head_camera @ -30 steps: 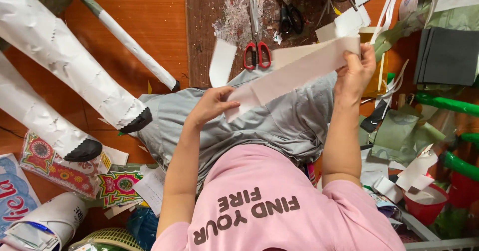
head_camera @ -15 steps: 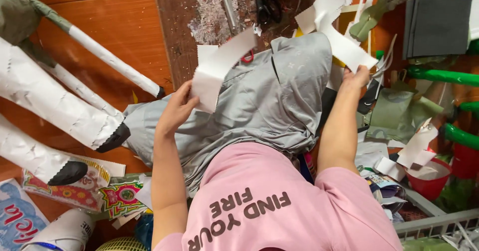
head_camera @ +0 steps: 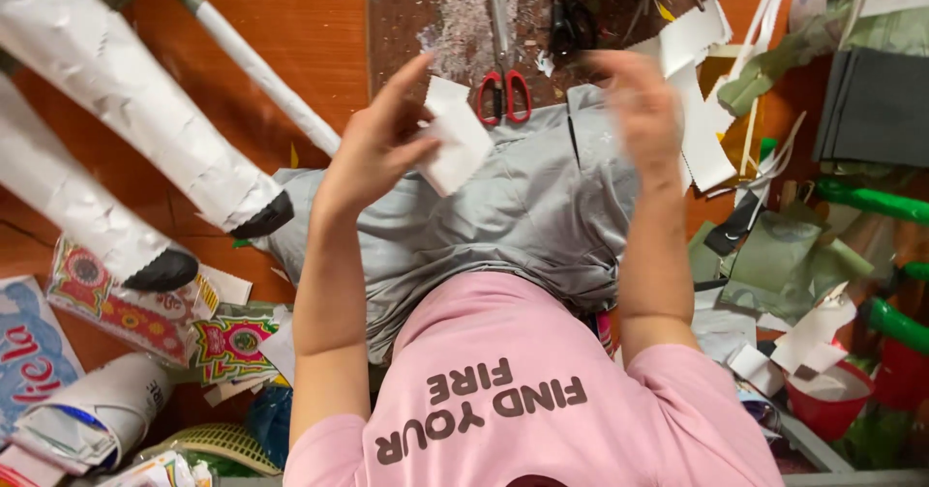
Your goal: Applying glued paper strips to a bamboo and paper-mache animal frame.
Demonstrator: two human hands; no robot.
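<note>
My left hand (head_camera: 377, 139) is raised over my lap and pinches a small white paper piece (head_camera: 453, 137) with a zigzag edge. My right hand (head_camera: 634, 100) is blurred with motion, fingers apart, holding nothing that I can make out. It hovers beside a white paper strip (head_camera: 702, 134) lying at the right of my grey trousers (head_camera: 523, 211). Red-handled scissors (head_camera: 503, 71) lie on the wooden floor just beyond the paper piece.
Large white paper-covered limbs with black tips (head_camera: 126, 148) lie at the left. Printed colourful papers (head_camera: 145, 313) and a paper roll (head_camera: 97, 414) sit lower left. Green paper scraps (head_camera: 774, 265), a dark folder (head_camera: 876, 105), green tubes (head_camera: 871, 202) and a red cup (head_camera: 827, 405) crowd the right.
The long white strip held by both hands has come apart. My left hand rose with a short piece; my right hand let go of the other part and lifted.
</note>
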